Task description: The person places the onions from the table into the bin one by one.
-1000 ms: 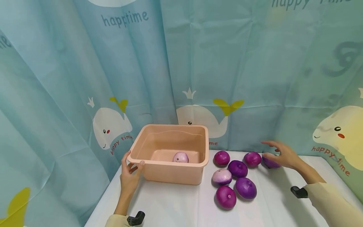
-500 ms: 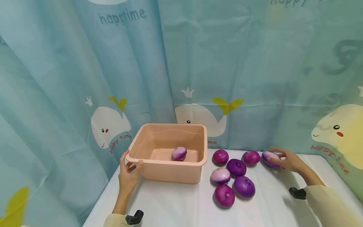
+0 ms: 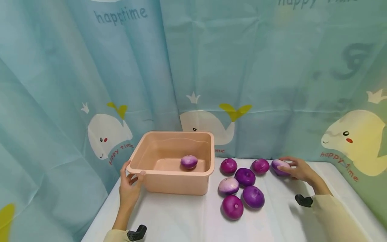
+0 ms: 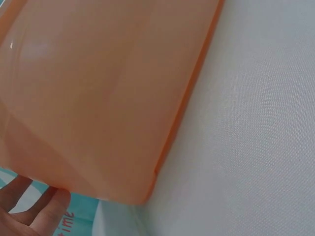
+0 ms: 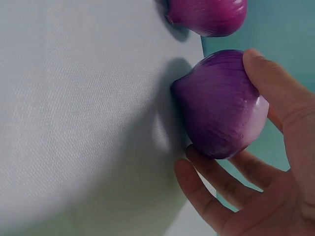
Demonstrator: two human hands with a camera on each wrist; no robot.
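At the near left corner of a peach plastic bin point(image 3: 178, 183), my left hand point(image 3: 129, 191) grips the rim, thumb on the front side. In the left wrist view its fingertips point(image 4: 55, 209) touch the bin's edge. One purple-and-white onion point(image 3: 188, 162) lies inside the bin. My right hand point(image 3: 300, 170) holds another purple onion with a pale top point(image 5: 221, 105) at the back right of the table. The right wrist view has the thumb over its upper side and fingers curled beneath, with the onion close to the white cloth.
Several purple onions sit grouped between bin and right hand, among them a magenta one point(image 3: 260, 166), a pale-topped one point(image 3: 228, 186) and a front one point(image 3: 232, 207). A blue whale-print curtain point(image 3: 205, 67) hangs directly behind the white table point(image 3: 178, 218).
My right hand has come down onto the far right onion and taken hold of it. The onion in the bin has rolled over. My left hand stays at the bin's corner.
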